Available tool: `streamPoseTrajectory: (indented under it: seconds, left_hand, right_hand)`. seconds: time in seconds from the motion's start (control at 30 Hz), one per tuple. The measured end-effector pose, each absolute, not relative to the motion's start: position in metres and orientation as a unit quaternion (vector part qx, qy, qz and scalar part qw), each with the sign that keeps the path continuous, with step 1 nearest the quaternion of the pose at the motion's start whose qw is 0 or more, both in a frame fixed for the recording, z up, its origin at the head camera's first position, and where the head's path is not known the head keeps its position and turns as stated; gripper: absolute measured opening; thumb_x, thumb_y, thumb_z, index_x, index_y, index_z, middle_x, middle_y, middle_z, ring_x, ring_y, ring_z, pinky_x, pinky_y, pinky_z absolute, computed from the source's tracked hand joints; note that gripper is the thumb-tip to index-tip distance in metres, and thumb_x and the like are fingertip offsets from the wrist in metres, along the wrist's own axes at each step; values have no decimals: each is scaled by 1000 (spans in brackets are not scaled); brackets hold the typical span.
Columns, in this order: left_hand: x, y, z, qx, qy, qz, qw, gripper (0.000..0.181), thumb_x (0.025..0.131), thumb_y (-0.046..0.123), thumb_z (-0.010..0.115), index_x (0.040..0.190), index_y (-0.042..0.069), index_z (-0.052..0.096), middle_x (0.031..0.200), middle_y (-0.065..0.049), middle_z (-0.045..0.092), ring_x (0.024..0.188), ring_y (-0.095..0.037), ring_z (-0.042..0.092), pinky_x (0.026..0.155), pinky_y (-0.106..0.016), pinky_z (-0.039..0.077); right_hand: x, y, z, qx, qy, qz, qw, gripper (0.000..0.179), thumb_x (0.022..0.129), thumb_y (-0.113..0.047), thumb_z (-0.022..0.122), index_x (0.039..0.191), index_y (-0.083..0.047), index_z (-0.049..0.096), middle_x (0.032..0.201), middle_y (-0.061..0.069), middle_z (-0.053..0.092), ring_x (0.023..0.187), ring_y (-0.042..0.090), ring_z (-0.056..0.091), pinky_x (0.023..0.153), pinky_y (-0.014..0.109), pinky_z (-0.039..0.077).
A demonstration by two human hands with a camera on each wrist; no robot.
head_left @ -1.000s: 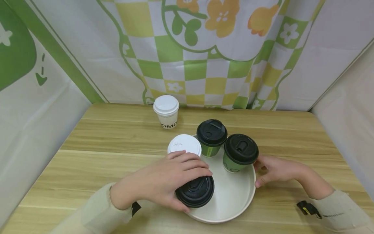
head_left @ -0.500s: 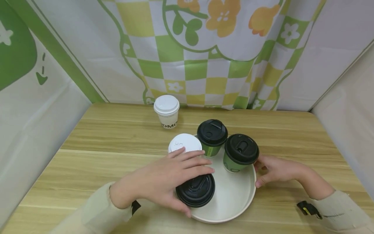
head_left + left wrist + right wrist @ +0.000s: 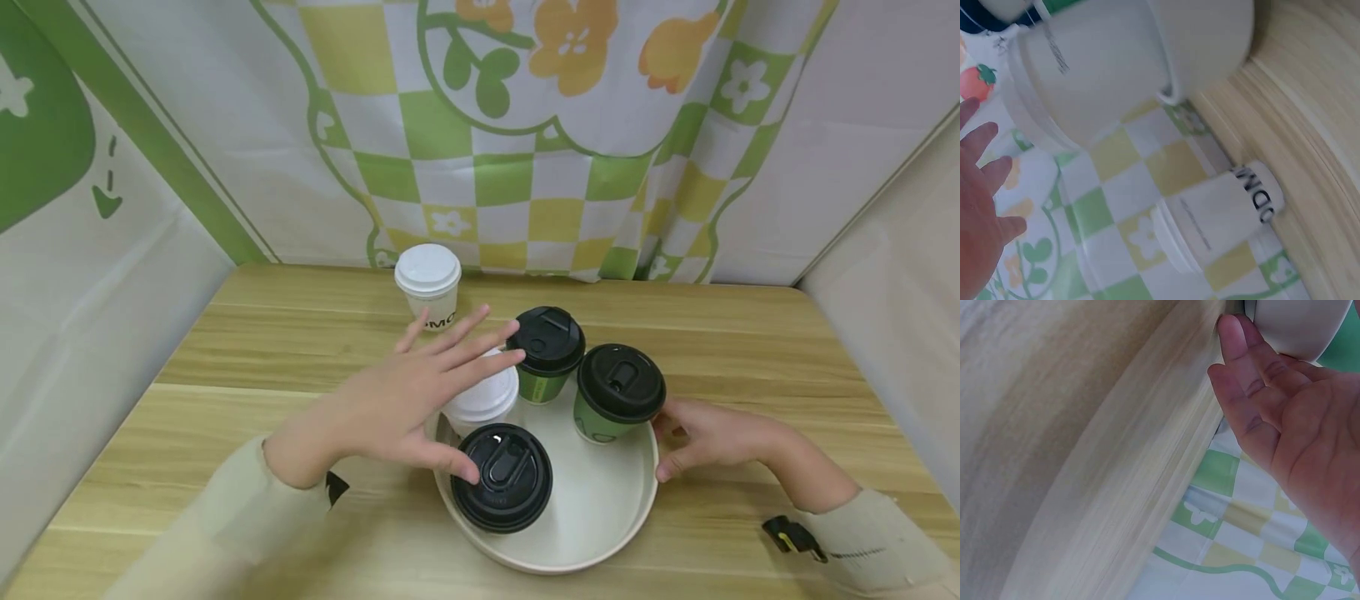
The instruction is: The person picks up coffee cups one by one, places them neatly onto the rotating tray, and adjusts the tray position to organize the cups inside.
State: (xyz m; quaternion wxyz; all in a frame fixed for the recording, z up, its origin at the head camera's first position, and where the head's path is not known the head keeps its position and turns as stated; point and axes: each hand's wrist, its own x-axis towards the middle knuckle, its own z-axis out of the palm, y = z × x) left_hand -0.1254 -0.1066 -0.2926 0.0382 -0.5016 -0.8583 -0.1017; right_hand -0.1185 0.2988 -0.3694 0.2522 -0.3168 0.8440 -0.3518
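My left hand (image 3: pixel 397 408) hovers with spread fingers over a white-lidded paper cup (image 3: pixel 491 402) in the round cream tray (image 3: pixel 592 500). Its thumb tip lies over the edge of the front black-lidded cup (image 3: pixel 504 487); contact is unclear. In the left wrist view, the hand (image 3: pixel 982 206) is apart from the white-lidded cup (image 3: pixel 1097 69). The tray also bears two green cups with black lids, one at the back (image 3: pixel 543 350) and one at the right (image 3: pixel 618 392). My right hand (image 3: pixel 712 433) touches the tray's right outer side with loosely bent fingers (image 3: pixel 1254 425).
Behind the tray, a smaller white paper cup (image 3: pixel 427 279) with a white lid and dark lettering stands on the wooden table (image 3: pixel 300 333). A green and yellow checked cloth (image 3: pixel 510 179) hangs at the table's back edge. Pale walls flank both sides.
My left hand has let go of the front black-lidded cup and moved up and back, fingers spreading, over the white-lidded cup. My right hand and the tray stay put.
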Motion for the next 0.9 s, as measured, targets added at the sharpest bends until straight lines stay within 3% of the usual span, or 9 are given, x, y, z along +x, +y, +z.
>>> streamPoseTrajectory:
  seconds: [0.23,0.27,0.37,0.6,0.9]
  left_hand:
    - [-149,-119,-295,-464,-877,-107,60,113,69,98,18,161,32,9,169,9,-4,156,-28,-8,113,-76,-9]
    - [-152,-121,-295,-460,-879,-109,62,113,69,98,18,161,33,9,169,8,-4,156,-28,-8,113,-75,-10]
    - [-164,-127,-295,-448,-885,-107,69,114,68,98,22,161,34,6,168,10,-8,156,-27,-11,112,-76,-11]
    - [-186,-138,-297,-409,-908,-73,55,118,70,83,61,160,34,4,167,11,-12,155,-23,-16,112,-78,-6]
    - [-215,-148,-300,-377,-923,-66,37,125,66,78,71,160,38,-1,166,12,-13,155,-22,-15,112,-78,-4]
  right_hand:
    - [-118,299,-370,-317,845,-350,249,82,78,-26,83,138,7,39,121,16,60,101,12,59,87,63,51]
    - [-119,299,-370,-317,847,-349,248,82,78,-26,83,138,7,39,121,16,60,102,12,59,87,63,52]
    - [-119,299,-370,-314,849,-347,247,80,78,-27,83,137,6,40,118,13,61,101,11,58,87,62,52]
    - [-118,298,-366,-315,845,-349,253,80,78,-27,82,138,7,40,119,13,61,102,11,59,91,61,51]
    - [-119,298,-367,-310,848,-347,255,81,78,-28,82,138,7,41,122,15,61,103,11,60,92,59,51]
